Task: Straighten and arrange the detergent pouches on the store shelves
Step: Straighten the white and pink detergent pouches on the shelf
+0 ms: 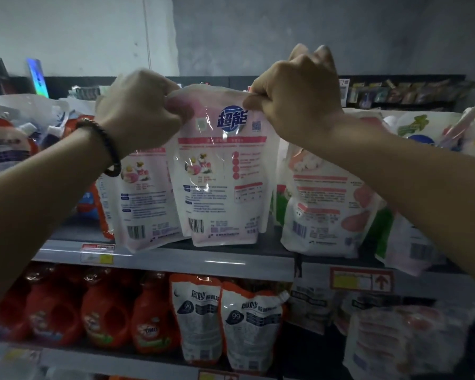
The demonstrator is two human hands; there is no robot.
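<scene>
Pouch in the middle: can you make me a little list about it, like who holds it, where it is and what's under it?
held pouch: white and pink, upright, barcode showing
left hand: pinches its top left corner
right hand: pinches its top right corner
upper shelf: pouch's bottom at its front edge
below: orange bottles

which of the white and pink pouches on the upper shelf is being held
The middle pouch with the blue round logo: the left hand and right hand pinch its top corners. The left neighbour and right neighbour are not gripped.
</scene>
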